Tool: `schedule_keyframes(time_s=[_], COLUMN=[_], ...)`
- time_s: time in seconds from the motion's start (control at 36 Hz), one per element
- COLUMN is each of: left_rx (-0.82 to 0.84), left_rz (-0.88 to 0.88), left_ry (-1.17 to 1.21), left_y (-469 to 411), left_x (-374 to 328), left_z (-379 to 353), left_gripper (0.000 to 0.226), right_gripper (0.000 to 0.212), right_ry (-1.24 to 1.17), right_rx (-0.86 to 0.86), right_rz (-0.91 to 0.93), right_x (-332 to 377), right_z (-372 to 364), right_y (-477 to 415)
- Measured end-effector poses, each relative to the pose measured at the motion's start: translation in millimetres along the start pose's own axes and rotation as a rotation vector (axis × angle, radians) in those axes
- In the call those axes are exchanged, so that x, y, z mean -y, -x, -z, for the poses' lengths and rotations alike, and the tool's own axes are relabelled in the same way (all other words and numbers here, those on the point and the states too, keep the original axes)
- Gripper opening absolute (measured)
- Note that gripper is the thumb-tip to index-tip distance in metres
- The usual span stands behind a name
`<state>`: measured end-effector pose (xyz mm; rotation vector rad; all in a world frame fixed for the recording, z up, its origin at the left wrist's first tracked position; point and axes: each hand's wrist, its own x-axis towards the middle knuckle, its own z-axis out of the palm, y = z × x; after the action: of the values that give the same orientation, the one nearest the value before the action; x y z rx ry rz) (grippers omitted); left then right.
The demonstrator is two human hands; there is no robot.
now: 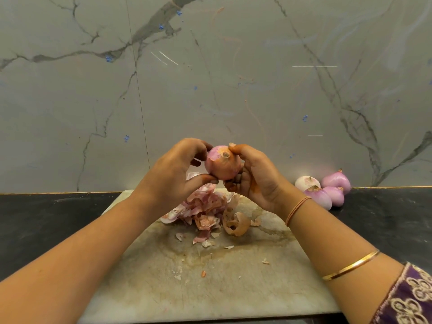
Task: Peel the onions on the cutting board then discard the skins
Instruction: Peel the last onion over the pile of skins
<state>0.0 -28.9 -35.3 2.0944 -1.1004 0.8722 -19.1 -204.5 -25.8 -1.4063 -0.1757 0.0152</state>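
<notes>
Holding a half-skinned onion (222, 163) above the cutting board (210, 288), the right hand (254, 181) cupped it while the left hand (177, 174) pinched its skin. Peeled onions (325, 189) lay off the board at two o'clock, and the skins (203, 206) piled at the board's twelve o'clock were not yet discarded

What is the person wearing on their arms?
The right wrist has a thin orange thread band. Further up sits a slim gold bangle, then a purple sleeve with cream embroidered loops. The left forearm is bare, nothing worn.
</notes>
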Motion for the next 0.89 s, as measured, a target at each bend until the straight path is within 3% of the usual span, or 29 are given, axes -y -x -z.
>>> schedule_keyframes(time_s=[0.06,0.31,0.42,0.58,0.78,0.89], left_rx=[0.002,0.041,0.007,-0.071,-0.095,-0.073], left_rz=[0.014,-0.026,0.018,0.298,0.337,0.361], left_ry=[0.06,-0.071,-0.064,0.138,0.284,0.332], left_y=[0.4,0.2,-1.0,-1.5,-0.3,0.0], left_x=[-0.4,0.3,-2.7,-9.7,-9.6,-8.2], left_z=[0.7,0.5,0.6,2.4,-3.0,-3.6], left_gripper=[0.05,0.025,0.029,0.046,0.022,0.028], right_gripper=[0.031,0.03,0.026,0.04,0.006,0.014], right_ry=[-0.006,-0.011,-0.039,0.022,0.16,0.19], right_rx=[0.006,0.015,0.016,-0.038,0.009,0.046], right_rz=[0.007,-0.006,0.017,0.062,0.119,0.123], right_x=[0.1,-0.9,1.3,-2.3,-2.1,-4.7], right_z=[-0.2,1.1,2.2,2.7,-1.0,-2.4], right_y=[-0.1,-0.4,-0.1,-3.1,-1.4,-0.3])
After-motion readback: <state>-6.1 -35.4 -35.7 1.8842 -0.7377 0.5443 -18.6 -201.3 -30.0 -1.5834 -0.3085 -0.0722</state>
